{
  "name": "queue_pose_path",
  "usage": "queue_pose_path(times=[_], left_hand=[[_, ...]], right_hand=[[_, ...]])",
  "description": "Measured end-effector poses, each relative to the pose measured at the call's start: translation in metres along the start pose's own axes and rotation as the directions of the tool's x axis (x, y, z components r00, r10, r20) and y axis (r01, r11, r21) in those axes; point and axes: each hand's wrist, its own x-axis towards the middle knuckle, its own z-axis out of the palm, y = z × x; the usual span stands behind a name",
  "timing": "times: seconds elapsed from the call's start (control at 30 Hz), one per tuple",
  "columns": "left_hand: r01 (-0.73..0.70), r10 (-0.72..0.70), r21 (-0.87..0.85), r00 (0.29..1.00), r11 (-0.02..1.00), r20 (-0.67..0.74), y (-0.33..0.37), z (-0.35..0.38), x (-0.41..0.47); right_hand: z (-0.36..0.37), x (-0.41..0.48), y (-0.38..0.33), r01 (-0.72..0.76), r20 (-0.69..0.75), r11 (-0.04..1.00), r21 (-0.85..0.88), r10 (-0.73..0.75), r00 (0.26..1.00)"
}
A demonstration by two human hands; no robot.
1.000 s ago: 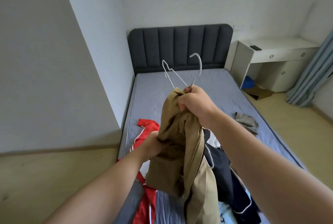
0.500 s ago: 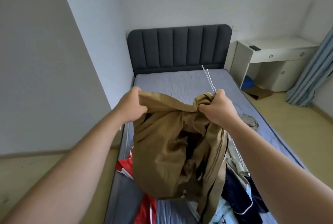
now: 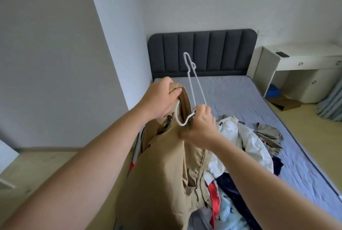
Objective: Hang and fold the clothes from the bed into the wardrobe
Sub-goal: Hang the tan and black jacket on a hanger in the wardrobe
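- Your left hand (image 3: 161, 100) grips the top of the jacket (image 3: 162, 174), held up over the bed's (image 3: 231, 91) near left corner.
- Your right hand (image 3: 200, 122) grasps a white hanger (image 3: 197, 89) beside it.
- Other clothes (image 3: 246, 141) lie heaped on the bed.

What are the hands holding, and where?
The left hand grips the tan jacket by its top edge; the right hand pinches the white wire hanger near its hook.

We stand in a bedroom: beyond our grip, a bed (image 3: 231, 96) with padded headboard (image 3: 203, 52); right of the grip, heaped clothes (image 3: 246, 142), a white desk (image 3: 305, 63) and a curtain (image 3: 333, 104).
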Motion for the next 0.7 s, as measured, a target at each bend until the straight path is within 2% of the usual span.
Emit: queue_pose_path(times=[0.03, 0.1, 0.17, 0.23, 0.3, 0.43, 0.5, 0.6, 0.7], left_hand=[[0.013, -0.012, -0.032, 1.0, 0.999, 0.014, 0.0, 0.0, -0.003], [0.084, -0.077, -0.123, 0.995, 0.989, 0.06, -0.002, -0.002, -0.009], [0.193, -0.167, -0.218, 0.977, 0.957, 0.132, -0.007, -0.008, -0.016], [0.285, -0.224, -0.331, 0.951, 0.9, 0.211, -0.02, -0.013, -0.023], [0.331, -0.249, -0.39, 0.936, 0.859, 0.247, -0.041, -0.016, -0.033], [0.35, -0.299, -0.129, 0.905, 0.928, 0.304, -0.086, -0.013, -0.064], [0.342, -0.305, -0.059, 0.894, 0.938, 0.328, -0.103, 0.003, -0.076], [0.372, -0.341, -0.066, 0.898, 0.926, 0.278, -0.118, 0.03, -0.091], [0.486, -0.45, -0.038, 0.833, 0.873, 0.322, -0.127, 0.057, -0.11]], right_hand=[[0.006, 0.0, -0.006, 0.026, 0.064, 1.0, 0.012, -0.027, 0.998], [0.01, 0.001, -0.014, -0.026, 0.157, 0.98, 0.196, -0.005, 0.988], [0.009, 0.007, -0.015, -0.114, 0.131, 0.929, 0.351, 0.072, 0.989], [0.009, 0.011, -0.015, -0.149, 0.109, 0.921, 0.361, 0.117, 0.987], [0.01, 0.014, -0.015, -0.118, 0.067, 0.931, 0.346, 0.1, 0.993], [0.003, 0.02, -0.024, -0.016, -0.06, 0.944, 0.33, 0.038, 0.997], [-0.004, 0.023, -0.032, 0.035, -0.081, 0.946, 0.324, -0.009, 0.997], [-0.01, 0.02, -0.048, 0.16, -0.136, 0.95, 0.268, -0.128, 0.982], [-0.019, 0.019, -0.055, 0.187, -0.182, 0.951, 0.245, -0.144, 0.973]])
